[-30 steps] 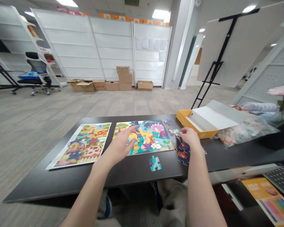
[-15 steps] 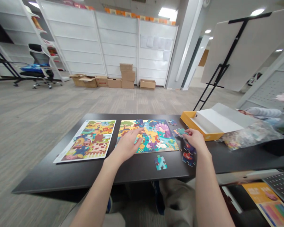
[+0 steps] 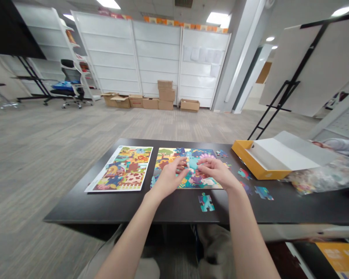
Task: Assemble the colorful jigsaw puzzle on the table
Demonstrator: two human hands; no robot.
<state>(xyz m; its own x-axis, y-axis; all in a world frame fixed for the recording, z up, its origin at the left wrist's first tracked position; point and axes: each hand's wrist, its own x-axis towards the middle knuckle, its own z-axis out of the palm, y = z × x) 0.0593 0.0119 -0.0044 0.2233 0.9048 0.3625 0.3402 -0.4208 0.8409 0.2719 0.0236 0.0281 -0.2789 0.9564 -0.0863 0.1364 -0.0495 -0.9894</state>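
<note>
A partly covered animal jigsaw puzzle lies on the dark table. Above its middle my right hand is closed, its fingertips at a teal jigsaw piece that blends with the picture below. My left hand hovers on the other side, fingers curved and thumb apart. Whether it touches the piece is hard to see. A loose teal piece lies near the front edge. Right of the puzzle are a blue piece and a red and teal piece; another lies behind.
A printed picture sheet lies left of the puzzle on the table. At the right stand an open yellow box and a clear plastic bag of pieces. An easel board rises beyond.
My right hand has moved left from the loose pieces to above the puzzle, carrying a teal piece. My left hand stays over the puzzle. The view has turned left.
</note>
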